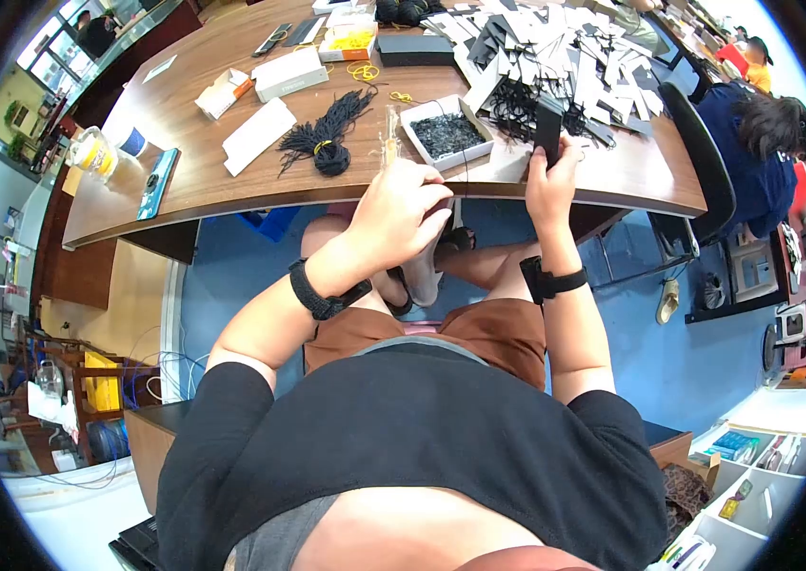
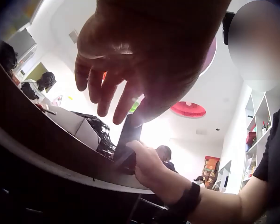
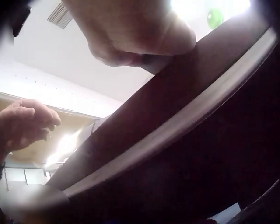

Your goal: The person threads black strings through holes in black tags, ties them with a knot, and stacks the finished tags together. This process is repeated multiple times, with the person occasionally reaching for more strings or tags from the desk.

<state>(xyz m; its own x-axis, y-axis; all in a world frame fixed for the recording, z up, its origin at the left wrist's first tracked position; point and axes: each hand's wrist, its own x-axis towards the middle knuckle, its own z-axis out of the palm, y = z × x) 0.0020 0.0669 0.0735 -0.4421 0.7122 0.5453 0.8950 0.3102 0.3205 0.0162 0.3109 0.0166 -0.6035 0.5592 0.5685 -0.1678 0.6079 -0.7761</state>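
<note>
My right hand (image 1: 555, 186) grips a flat, black, rectangular piece (image 1: 547, 131) upright near the front table edge. In the left wrist view that hand (image 2: 151, 163) has its thumb and fingers round the black piece (image 2: 127, 137). My left hand (image 1: 398, 211) hovers by the table edge, with nothing seen in its grasp; its fingers hang relaxed in the left wrist view. Just beyond it is a white box (image 1: 485, 150) of small black pieces. A narrow clear thing (image 1: 391, 133) shows past its knuckles. A dark cord (image 1: 467, 173) hangs over the edge between the hands.
A large pile of white and black tags (image 1: 603, 67) with dark cords covers the right side. Left of the box lies a bundle of black cords (image 1: 329, 143) tied in yellow. White cartons (image 1: 290, 73), a phone (image 1: 158, 184) and a clear jar (image 1: 93, 154) stand farther left.
</note>
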